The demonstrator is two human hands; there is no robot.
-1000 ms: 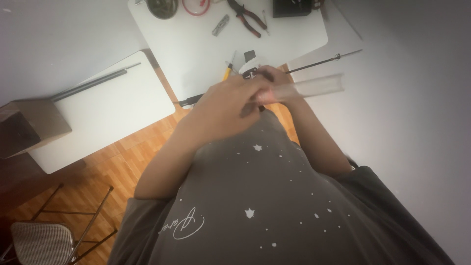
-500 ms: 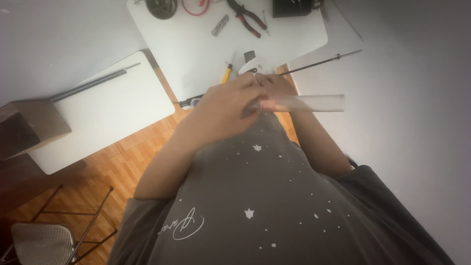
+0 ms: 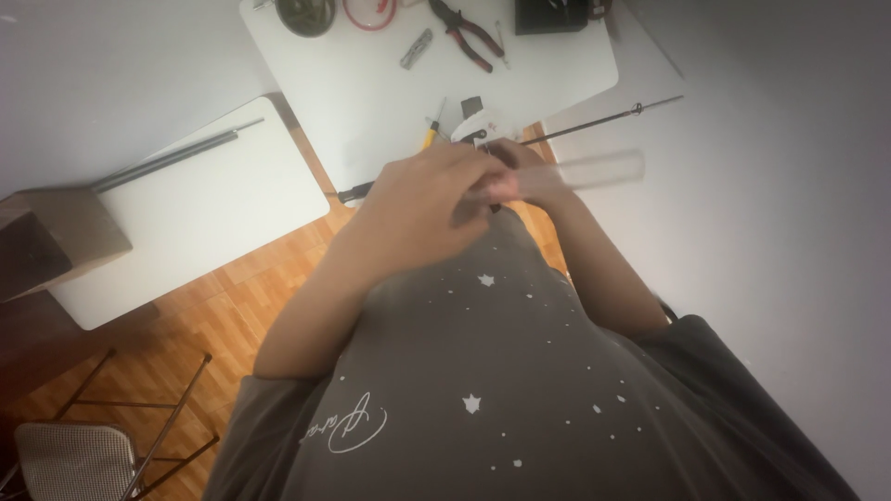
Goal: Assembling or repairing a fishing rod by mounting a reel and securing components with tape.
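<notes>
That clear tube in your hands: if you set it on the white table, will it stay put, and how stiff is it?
The clear tube looks round and straight, so it would probably roll on the flat white table. It juts out sideways past the right hand without drooping, so it is likely rigid. Its see-through wall suggests light plastic, possibly slick. The left hand covers its other end.

Wearing a grey short-sleeved T-shirt (image 3: 520, 390) scattered with small white stars, a white looping emblem (image 3: 351, 425) near left.

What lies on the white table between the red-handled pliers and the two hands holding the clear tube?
In the head view, between the red-handled pliers and the hands lies bare white table, then, close to the hands, a yellow-handled tool and a small white device.
</notes>
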